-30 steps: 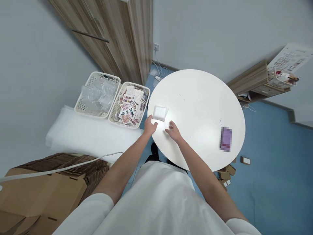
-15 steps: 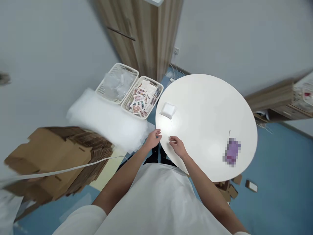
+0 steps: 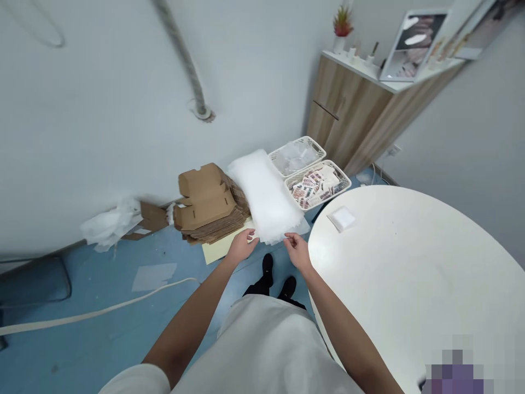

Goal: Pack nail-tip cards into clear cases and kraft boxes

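The white sheet stack (image 3: 268, 194) is laid out ahead, between the folded cardboard (image 3: 207, 202) and two baskets. Its near edge is bordered by the left hand (image 3: 241, 247) and right hand (image 3: 298, 253), which are held apart with fingers curled; whether a sheet is pinched cannot be told. On the round table (image 3: 410, 273), a flat packet (image 3: 343, 218) is seen. Farther off, cards (image 3: 315, 185) are held in the nearer basket (image 3: 329, 198), clear plastic (image 3: 296, 156) in the other. Behind them is placed a wooden cabinet (image 3: 353, 104).
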Demonstrator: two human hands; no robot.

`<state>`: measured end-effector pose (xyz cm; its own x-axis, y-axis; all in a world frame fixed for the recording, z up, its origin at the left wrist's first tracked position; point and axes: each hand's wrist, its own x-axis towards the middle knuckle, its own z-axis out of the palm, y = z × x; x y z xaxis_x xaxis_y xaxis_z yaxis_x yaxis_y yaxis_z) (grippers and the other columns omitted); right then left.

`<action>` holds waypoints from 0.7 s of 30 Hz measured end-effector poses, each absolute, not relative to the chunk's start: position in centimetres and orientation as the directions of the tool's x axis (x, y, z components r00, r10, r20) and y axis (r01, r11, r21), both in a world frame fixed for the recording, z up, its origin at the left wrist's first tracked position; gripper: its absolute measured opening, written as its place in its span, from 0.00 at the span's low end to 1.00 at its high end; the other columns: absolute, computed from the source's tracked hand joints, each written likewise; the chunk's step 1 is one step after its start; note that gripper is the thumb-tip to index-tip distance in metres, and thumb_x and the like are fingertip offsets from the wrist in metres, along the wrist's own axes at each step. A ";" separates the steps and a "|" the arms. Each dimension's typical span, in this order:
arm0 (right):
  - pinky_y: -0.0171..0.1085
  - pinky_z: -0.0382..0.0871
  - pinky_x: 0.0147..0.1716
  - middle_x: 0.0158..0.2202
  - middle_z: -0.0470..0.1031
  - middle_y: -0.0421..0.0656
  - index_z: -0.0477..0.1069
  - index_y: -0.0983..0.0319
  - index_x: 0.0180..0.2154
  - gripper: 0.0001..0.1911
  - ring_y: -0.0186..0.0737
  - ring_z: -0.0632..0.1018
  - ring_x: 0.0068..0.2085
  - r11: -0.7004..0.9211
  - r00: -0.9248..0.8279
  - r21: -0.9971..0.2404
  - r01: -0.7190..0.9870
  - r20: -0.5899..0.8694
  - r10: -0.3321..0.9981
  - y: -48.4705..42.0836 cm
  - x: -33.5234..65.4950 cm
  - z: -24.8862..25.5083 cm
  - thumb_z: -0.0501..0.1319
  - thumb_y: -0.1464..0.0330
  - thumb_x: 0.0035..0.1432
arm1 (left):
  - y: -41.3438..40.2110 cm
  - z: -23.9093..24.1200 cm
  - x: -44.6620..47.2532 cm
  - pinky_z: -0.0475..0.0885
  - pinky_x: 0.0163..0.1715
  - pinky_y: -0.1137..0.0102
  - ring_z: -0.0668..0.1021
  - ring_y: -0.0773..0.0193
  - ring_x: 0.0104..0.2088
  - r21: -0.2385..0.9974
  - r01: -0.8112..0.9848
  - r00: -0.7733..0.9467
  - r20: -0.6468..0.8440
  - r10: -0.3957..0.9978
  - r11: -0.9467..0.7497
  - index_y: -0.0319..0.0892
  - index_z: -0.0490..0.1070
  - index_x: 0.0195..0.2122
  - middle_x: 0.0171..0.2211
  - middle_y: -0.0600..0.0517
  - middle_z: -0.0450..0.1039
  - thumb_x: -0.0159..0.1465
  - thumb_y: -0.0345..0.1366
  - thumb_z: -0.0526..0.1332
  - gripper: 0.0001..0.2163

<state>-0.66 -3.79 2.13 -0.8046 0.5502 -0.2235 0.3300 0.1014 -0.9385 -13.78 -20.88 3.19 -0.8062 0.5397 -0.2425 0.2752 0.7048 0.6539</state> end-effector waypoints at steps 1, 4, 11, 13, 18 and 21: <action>0.39 0.68 0.33 0.29 0.73 0.41 0.68 0.59 0.41 0.17 0.40 0.74 0.31 0.151 -0.843 -0.938 0.312 -0.200 0.499 -4.4 -1.6 2.6 0.56 0.59 0.50 | -21.8 3.7 -14.3 0.70 0.40 0.65 0.75 0.58 0.40 0.644 0.275 -0.848 -0.188 0.496 0.714 0.44 0.67 0.45 0.42 0.48 0.72 0.56 0.42 0.56 0.16; 0.38 0.67 0.33 0.30 0.73 0.41 0.67 0.59 0.43 0.18 0.38 0.73 0.30 0.309 -0.923 -0.914 0.263 -0.145 0.357 -5.7 -4.2 3.7 0.57 0.60 0.49 | -24.7 5.1 -15.9 0.67 0.44 0.64 0.73 0.55 0.43 0.577 0.290 -0.931 -0.014 0.364 0.764 0.43 0.68 0.43 0.42 0.47 0.71 0.56 0.40 0.56 0.14; 0.37 0.65 0.33 0.31 0.70 0.41 0.66 0.61 0.43 0.16 0.35 0.71 0.29 0.674 -0.979 -0.727 0.133 0.009 0.203 -8.1 -12.3 4.8 0.56 0.66 0.51 | -32.2 7.8 -20.9 0.63 0.46 0.56 0.65 0.47 0.49 0.304 0.071 -0.995 0.085 0.047 0.950 0.41 0.64 0.49 0.47 0.41 0.64 0.55 0.43 0.57 0.21; 0.36 0.65 0.34 0.32 0.70 0.41 0.67 0.61 0.42 0.13 0.35 0.71 0.31 0.727 -0.984 -0.678 0.106 0.035 0.176 -9.1 -15.0 5.2 0.54 0.68 0.52 | -33.7 8.0 -22.6 0.62 0.45 0.55 0.65 0.47 0.49 0.251 0.019 -0.999 0.049 0.007 0.968 0.42 0.62 0.51 0.48 0.41 0.63 0.55 0.43 0.56 0.22; 0.36 0.65 0.35 0.40 0.70 0.44 0.65 0.61 0.45 0.16 0.37 0.72 0.36 0.835 -0.983 -0.531 0.143 0.024 0.184 -11.5 -20.1 6.0 0.53 0.70 0.53 | -36.2 6.6 -26.2 0.61 0.43 0.55 0.66 0.46 0.48 0.196 0.017 -1.000 -0.016 0.021 0.980 0.42 0.61 0.53 0.47 0.40 0.65 0.56 0.42 0.55 0.23; 0.36 0.65 0.36 0.44 0.67 0.48 0.62 0.62 0.49 0.19 0.40 0.71 0.39 0.897 -0.982 -0.407 0.174 -0.003 0.189 -12.8 -21.4 6.2 0.53 0.71 0.54 | -37.1 5.3 -27.2 0.61 0.43 0.56 0.67 0.48 0.46 0.224 0.103 -0.995 0.011 0.103 0.969 0.42 0.61 0.52 0.44 0.41 0.67 0.57 0.39 0.54 0.21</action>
